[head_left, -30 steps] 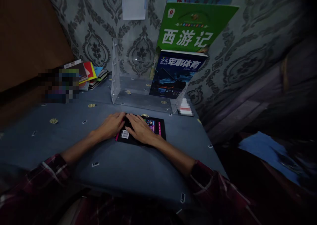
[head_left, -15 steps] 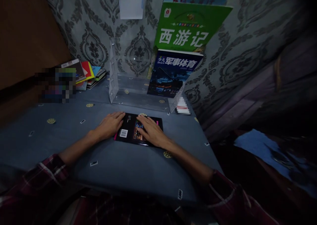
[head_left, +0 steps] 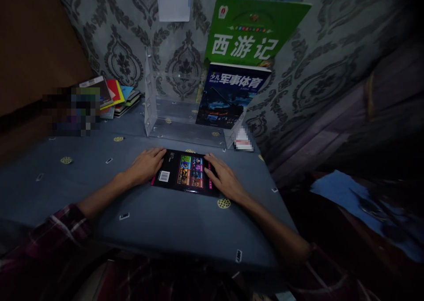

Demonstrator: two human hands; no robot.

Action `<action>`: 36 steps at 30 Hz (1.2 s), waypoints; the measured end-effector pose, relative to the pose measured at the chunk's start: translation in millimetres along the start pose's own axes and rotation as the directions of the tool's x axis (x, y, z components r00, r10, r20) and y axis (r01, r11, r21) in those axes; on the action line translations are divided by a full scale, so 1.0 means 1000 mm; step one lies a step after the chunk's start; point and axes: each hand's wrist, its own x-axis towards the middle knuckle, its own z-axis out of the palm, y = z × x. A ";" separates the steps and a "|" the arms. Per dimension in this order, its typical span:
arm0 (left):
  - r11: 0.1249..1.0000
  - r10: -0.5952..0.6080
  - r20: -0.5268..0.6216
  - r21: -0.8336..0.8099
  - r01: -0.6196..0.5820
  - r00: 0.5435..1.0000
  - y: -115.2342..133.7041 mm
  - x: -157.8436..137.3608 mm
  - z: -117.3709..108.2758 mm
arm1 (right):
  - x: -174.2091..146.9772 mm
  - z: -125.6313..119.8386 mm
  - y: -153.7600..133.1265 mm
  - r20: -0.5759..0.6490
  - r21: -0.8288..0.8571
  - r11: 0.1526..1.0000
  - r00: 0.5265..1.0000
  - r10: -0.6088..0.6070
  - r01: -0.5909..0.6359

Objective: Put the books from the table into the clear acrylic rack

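A black book (head_left: 185, 173) lies flat, back cover up, on the blue tablecloth (head_left: 165, 221), near the table's middle and just in front of a clear acrylic stand (head_left: 179, 120); a white barcode label sits at its near left corner and a block of bright colour pictures fills its centre. The left hand (head_left: 145, 165) lies palm down at the book's left edge, fingers stretched out flat and together, their tips touching the cover; it grips nothing. The right hand (head_left: 223, 179) rests palm down on the book's right edge, fingers spread a little and flat, pressing rather than clasping. Both forearms run back to plaid sleeves (head_left: 56, 230). Inside the stand a dark blue book (head_left: 230, 95) leans upright at the right end; behind it a green book (head_left: 255, 31) stands against the patterned wallpaper (head_left: 126, 40); a small white note (head_left: 174, 5) is stuck on that wall. A loose pile of coloured books (head_left: 115, 98) lies at the table's far left.
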 end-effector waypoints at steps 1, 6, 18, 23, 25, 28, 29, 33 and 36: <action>1.000 0.006 -0.008 -0.002 -0.006 1.000 0.000 0.000 0.001 | -0.001 0.000 0.001 -0.005 -0.007 1.000 1.000 0.003 -0.003; 1.000 0.026 -0.052 0.005 -0.026 0.998 -0.001 -0.002 0.005 | -0.005 -0.002 -0.003 0.035 -0.090 0.996 0.999 0.001 0.002; 0.995 0.081 -0.034 -0.060 -0.083 0.996 0.004 -0.012 0.001 | -0.052 -0.012 -0.025 0.187 -0.201 0.971 0.978 -0.095 0.132; 0.986 0.117 -0.052 -0.110 -0.122 0.992 0.007 -0.021 0.001 | -0.075 -0.020 -0.036 0.224 -0.227 0.953 0.963 -0.149 0.200; 0.981 0.134 -0.060 -0.134 -0.141 0.989 0.007 -0.024 0.001 | -0.077 -0.023 -0.039 0.225 -0.247 0.945 0.961 -0.158 0.213; 0.974 0.145 -0.071 -0.166 -0.155 0.987 0.007 -0.027 0.000 | -0.077 -0.025 -0.040 0.211 -0.275 0.929 0.958 -0.192 0.246; 0.973 0.144 -0.070 -0.174 -0.154 0.987 0.007 -0.028 -0.001 | -0.077 -0.024 -0.040 0.202 -0.282 0.924 0.958 -0.206 0.258; 0.969 0.139 -0.026 -0.203 -0.141 0.990 0.009 -0.029 -0.008 | -0.082 -0.020 -0.038 0.161 -0.312 0.892 0.944 -0.289 0.326; 0.963 0.141 0.028 -0.238 -0.130 0.990 0.008 -0.030 -0.015 | -0.085 -0.020 -0.037 0.120 -0.343 0.843 0.909 -0.399 0.415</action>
